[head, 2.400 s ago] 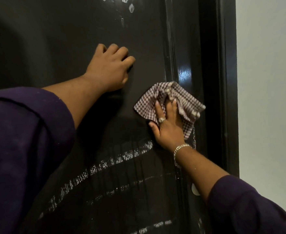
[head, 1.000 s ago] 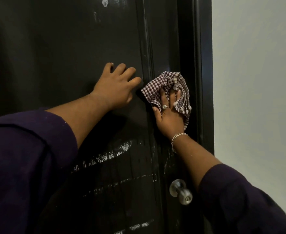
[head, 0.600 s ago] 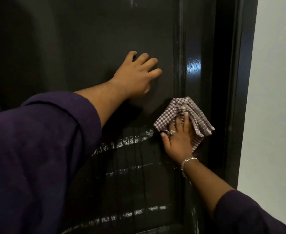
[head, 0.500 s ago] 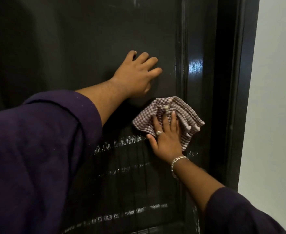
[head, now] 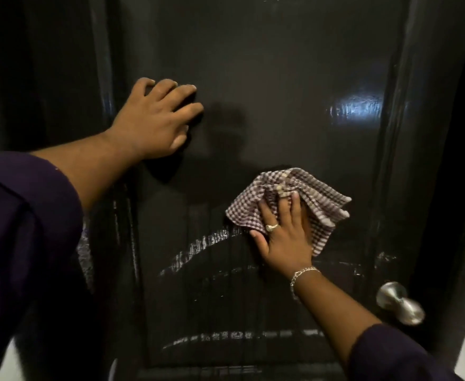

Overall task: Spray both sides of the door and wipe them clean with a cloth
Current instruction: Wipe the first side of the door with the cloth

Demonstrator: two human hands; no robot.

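Now we have swept the checked cloth [head: 294,204] back left onto the door [head: 281,78] panel's lower middle, right hand [head: 283,237] pressing it flat-fingered, left hand [head: 154,122] braced open above, so foamy spray streaks [head: 198,251] below remain to wipe.

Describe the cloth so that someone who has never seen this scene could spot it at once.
Start with the big dark glossy door that fills the view. The right hand presses the cloth flat against it, above and left of the silver knob. It is the only patterned thing there: crumpled, in a small brown-and-white check.
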